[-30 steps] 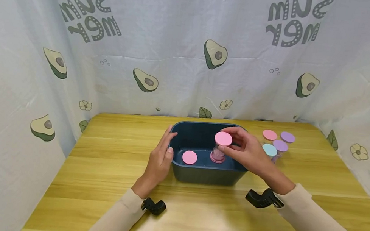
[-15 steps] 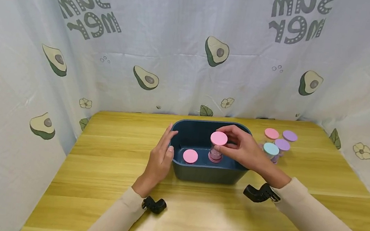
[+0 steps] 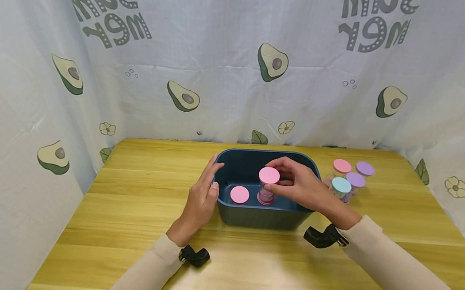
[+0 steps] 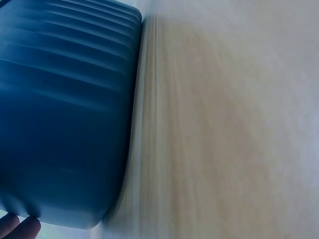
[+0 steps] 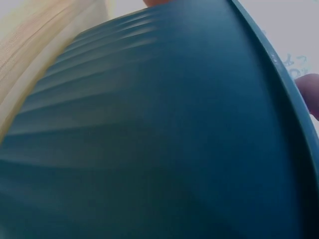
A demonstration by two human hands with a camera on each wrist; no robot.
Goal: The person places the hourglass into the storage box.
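Observation:
My right hand [image 3: 301, 187] pinches a pink-capped hourglass [image 3: 269, 176] by its upper part, upright inside a dark blue bin [image 3: 260, 219]. Whether its base touches the bin's floor, I cannot tell. Left of it in the bin stands another pink-topped piece [image 3: 239, 194], only its round cap showing. Against the bin's left end rests my left hand [image 3: 201, 202], its fingers fairly straight. Two of its fingertips [image 4: 27, 228] touch the bin wall [image 4: 60, 124] in the left wrist view. The right wrist view is mostly filled by the bin's ribbed side [image 5: 149, 124], with a fingertip beyond the rim.
Right of the bin, several hourglasses stand close together: a pink-capped one [image 3: 342, 166], a teal-capped one [image 3: 341, 186] and purple-capped ones [image 3: 355, 180]. A patterned curtain [image 3: 224, 67] hangs behind the wooden table [image 3: 128, 229].
My right hand has shifted the pink-capped hourglass leftward inside the bin, nearer to the other pink cap. The left hand has stayed at the bin's left end.

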